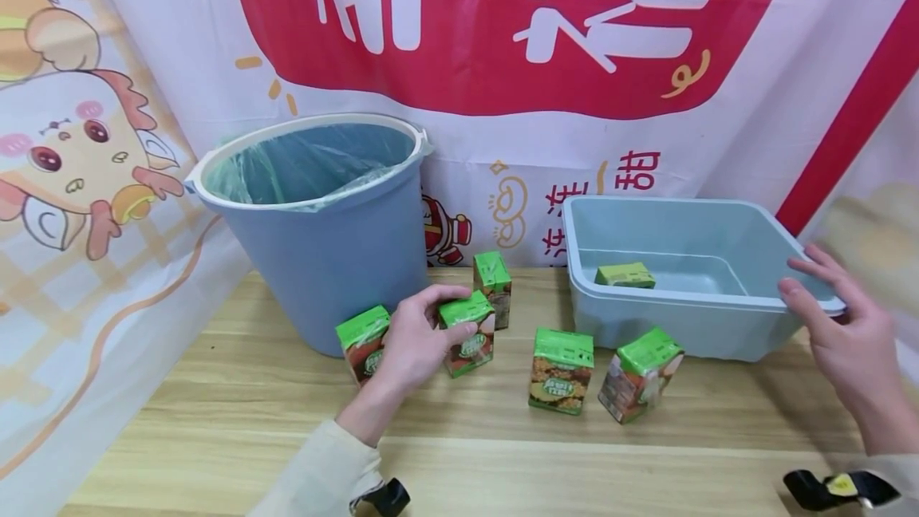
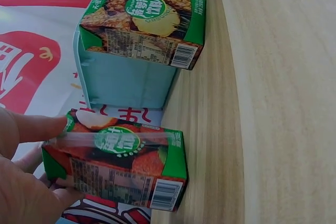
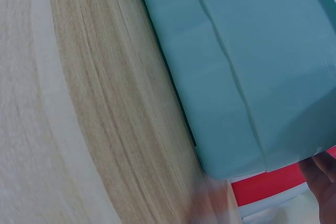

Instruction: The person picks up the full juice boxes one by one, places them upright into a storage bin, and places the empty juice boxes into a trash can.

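In the head view my left hand (image 1: 424,337) grips a green-topped juice box (image 1: 470,337), thumb on its front. The left wrist view shows strawberry pictures on this juice box (image 2: 118,158). Close by stand another juice box (image 1: 362,341) on the left and one (image 1: 495,290) behind. A pineapple juice box (image 1: 562,373) and a tilted juice box (image 1: 641,377) stand in front of a light blue tub (image 1: 675,321). Inside the tub lies a juice box (image 1: 625,275). My right hand (image 1: 850,325) touches the tub's right rim with fairly straight fingers; some fingers are hidden.
A tall blue bin (image 1: 323,254) with a clear liner stands behind the left hand. The wooden table (image 1: 488,473) ends at a printed cloth backdrop (image 1: 474,38), which also covers both sides.
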`<state>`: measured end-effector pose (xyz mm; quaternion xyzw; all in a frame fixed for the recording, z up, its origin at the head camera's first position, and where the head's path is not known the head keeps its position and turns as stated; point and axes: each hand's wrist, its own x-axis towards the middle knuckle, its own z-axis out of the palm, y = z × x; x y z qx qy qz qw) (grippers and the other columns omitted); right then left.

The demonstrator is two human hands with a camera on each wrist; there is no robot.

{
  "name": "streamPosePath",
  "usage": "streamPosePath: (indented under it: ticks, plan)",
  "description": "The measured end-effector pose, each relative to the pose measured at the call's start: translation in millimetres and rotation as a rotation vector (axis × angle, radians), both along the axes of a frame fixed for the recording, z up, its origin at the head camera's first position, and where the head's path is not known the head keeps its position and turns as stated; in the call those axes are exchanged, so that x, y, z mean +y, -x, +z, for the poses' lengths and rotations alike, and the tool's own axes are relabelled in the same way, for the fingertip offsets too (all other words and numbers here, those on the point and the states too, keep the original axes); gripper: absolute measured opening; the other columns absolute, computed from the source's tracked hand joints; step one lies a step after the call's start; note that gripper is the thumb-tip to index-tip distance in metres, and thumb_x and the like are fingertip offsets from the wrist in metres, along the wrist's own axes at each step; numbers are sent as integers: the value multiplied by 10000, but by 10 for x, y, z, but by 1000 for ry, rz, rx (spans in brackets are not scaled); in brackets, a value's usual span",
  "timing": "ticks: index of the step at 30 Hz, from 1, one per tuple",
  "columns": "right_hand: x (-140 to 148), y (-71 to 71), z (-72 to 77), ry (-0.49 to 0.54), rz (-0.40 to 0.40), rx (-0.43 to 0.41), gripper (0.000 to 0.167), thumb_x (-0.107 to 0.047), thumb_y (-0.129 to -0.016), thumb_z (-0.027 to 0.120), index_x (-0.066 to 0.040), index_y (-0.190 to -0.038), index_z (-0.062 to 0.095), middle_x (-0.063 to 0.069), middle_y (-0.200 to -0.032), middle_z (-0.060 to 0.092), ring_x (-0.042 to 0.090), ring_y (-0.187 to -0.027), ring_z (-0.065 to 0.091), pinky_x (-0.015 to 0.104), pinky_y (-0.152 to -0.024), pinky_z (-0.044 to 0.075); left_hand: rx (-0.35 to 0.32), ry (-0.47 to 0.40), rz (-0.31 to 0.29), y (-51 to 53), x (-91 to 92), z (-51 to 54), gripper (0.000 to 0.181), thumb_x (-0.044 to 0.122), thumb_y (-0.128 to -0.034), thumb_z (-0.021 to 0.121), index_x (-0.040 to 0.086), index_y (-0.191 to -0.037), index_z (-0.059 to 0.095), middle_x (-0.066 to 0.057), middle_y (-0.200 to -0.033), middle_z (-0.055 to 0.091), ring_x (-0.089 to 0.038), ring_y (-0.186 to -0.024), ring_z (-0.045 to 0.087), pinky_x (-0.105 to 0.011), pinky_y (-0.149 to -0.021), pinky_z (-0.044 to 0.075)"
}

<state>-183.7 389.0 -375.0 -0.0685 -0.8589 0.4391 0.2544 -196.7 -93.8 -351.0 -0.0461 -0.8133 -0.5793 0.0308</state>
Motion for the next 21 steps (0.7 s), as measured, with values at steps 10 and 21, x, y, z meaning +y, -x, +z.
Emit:
streamPosePath:
  ticks: [10,21]
  plan:
    - [32,2,-6,26,-1,40,499,-282,-1062,640,-242,-1553,562,-211,-1720,323,-42,-1471,391,-63,-831,367,72,213,26,-34,8,-55,413,275,-806,942,390,-1169,780,91,-1310,747,-176,-1181,682,-376,-908,540]
    - [30,7,-1,21,-5,45,500,-286,-1060,643,-233,-1551,565,-207,-1715,336,-68,-1396,415,-59,-813,372,153,260,93,-48,29,-76,404,191,-775,956,353,-1111,801,63,-1221,762,-214,-1184,692,-444,-954,534]
